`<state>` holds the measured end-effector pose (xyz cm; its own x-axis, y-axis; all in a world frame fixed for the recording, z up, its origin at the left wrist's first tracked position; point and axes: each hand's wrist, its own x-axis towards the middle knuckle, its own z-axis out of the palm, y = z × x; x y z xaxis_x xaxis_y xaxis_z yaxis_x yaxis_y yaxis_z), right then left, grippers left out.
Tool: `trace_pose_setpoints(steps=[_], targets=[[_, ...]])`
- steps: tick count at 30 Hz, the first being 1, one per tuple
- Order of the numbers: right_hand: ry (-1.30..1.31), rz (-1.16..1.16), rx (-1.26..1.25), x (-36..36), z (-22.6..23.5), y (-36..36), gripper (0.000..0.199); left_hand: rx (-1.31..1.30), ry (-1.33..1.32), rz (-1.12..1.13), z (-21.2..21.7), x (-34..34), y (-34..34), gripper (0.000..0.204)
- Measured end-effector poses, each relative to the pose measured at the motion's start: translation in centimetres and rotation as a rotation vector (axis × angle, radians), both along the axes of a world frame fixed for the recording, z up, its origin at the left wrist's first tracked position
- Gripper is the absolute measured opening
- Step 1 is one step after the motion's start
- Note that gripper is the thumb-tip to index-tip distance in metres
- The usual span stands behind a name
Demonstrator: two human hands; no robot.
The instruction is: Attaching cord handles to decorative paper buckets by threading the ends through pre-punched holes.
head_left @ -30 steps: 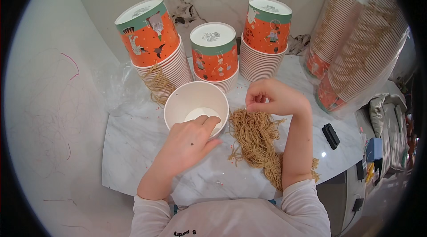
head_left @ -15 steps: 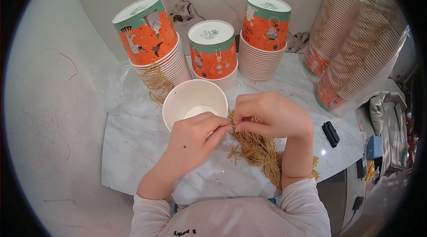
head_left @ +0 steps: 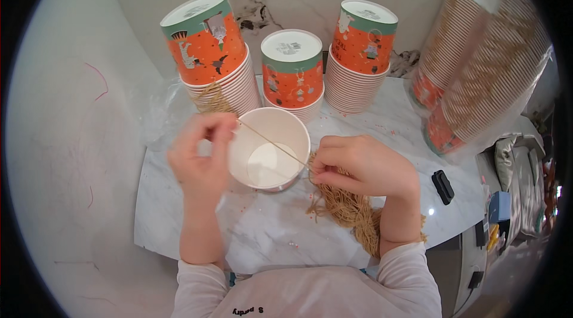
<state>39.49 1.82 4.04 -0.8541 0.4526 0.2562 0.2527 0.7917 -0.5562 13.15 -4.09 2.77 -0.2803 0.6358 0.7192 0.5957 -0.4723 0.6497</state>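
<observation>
A thin tan cord (head_left: 271, 142) runs taut across the mouth of a white paper bucket (head_left: 270, 166), one end pinched in my left hand (head_left: 203, 151). My left hand, slightly blurred, is raised at the bucket's left rim. To the right of the bucket, the fingertips of my right hand (head_left: 364, 166) are closed on the other end of the cord. Beneath and beside that hand lies a bundle of tan cords (head_left: 349, 207), partly covered by my right forearm. The bucket stands upright and its white bottom shows.
Behind stand three upside-down stacks of orange and green paper buckets: left (head_left: 206, 49), middle (head_left: 292, 79) and right (head_left: 364, 49). Tan cords (head_left: 212, 100) hang on the left stack. Bagged bucket stacks (head_left: 477, 73) lean at the right, near a black object (head_left: 443, 187) on the marble table (head_left: 262, 234).
My left hand has moved up and left, away from my right hand, drawing the cord out across the bucket. My right hand has stayed nearly in place.
</observation>
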Motion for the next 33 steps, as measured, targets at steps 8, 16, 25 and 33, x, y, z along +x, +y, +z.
trace_pose_setpoints(steps=[8,16,25,33], targets=[[-0.025,-0.092,-0.020,1.4,1.2,-0.7,0.012,0.059,-0.222,0.053,2.1,-3.1,-0.8,0.008],[0.608,-0.880,0.723,1.5,1.4,2.9,0.008,-0.323,-0.097,-0.320,1.1,0.3,-1.2,0.005],[-0.341,-0.741,0.155,4.6,1.2,-0.8,0.021,-0.391,0.057,-0.404,0.9,1.7,-1.4,0.008],[0.313,-0.304,0.099,-2.3,1.3,-3.0,0.040,-0.398,0.082,-0.427,0.4,3.0,-1.2,0.009]])
